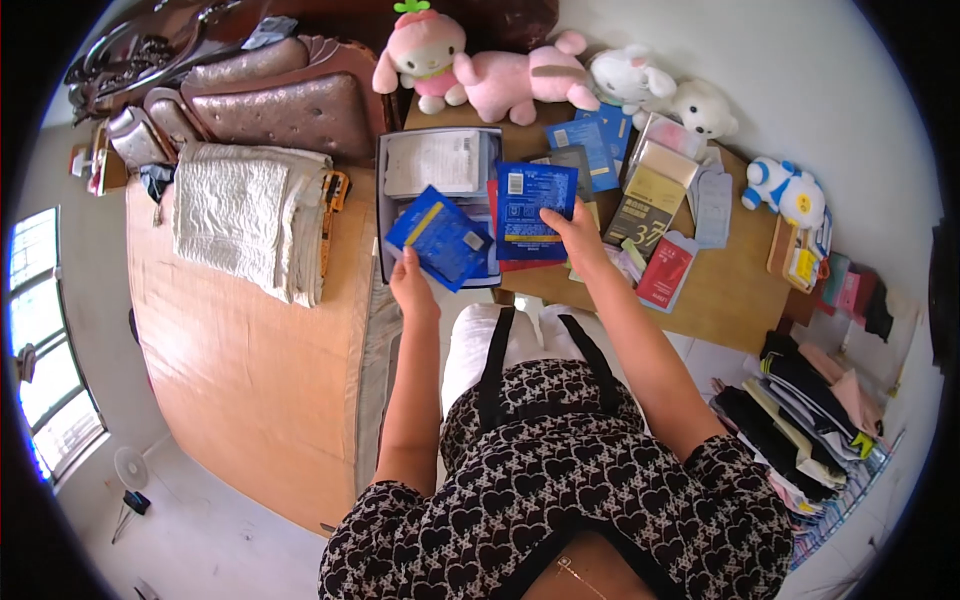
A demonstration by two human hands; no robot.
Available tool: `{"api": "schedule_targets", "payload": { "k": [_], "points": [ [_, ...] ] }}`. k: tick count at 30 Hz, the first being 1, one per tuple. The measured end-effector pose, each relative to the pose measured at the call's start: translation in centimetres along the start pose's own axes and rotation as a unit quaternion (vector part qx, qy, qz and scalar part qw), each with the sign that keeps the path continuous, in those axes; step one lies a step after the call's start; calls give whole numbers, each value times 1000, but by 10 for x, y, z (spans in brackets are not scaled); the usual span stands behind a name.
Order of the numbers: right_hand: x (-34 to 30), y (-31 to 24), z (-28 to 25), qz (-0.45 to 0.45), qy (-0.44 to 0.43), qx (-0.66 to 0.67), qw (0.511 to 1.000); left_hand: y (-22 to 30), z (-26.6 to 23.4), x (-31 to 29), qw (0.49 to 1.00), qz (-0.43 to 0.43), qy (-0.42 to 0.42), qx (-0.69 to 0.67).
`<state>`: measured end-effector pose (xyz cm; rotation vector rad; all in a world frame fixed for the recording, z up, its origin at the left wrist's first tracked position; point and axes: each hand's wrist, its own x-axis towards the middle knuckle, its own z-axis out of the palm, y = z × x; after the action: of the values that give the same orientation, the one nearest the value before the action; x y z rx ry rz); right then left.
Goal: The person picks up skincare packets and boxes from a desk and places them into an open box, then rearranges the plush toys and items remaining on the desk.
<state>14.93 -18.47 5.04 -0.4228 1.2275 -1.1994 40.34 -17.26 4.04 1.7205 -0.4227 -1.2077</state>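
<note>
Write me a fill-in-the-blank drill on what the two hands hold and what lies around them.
1. Each hand holds a flat packet whose colour is ____.
2. The left hand holds its tilted packet above an open grey ____.
3. The packet held by the right hand stands nearly upright, and the red packet lies on the table to that hand's ____.
4. Along the table's far edge sit plush toys, the two nearest the bed coloured ____.

Missing words: blue; box; right; pink
</note>
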Motion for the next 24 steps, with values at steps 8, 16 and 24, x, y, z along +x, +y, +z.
{"api": "schedule_targets", "payload": {
  "k": [8,16,24],
  "points": [
    [18,1,85,-134,-137,-444,876,49,-51,46,990,87,96,-47],
    [33,89,100,-257,-238,-602,718,54,-63,49,991,103,78,-39],
    [26,83,98,32,-144,-258,955,36,-52,42,1000,18,9,-5]
  ]
}}
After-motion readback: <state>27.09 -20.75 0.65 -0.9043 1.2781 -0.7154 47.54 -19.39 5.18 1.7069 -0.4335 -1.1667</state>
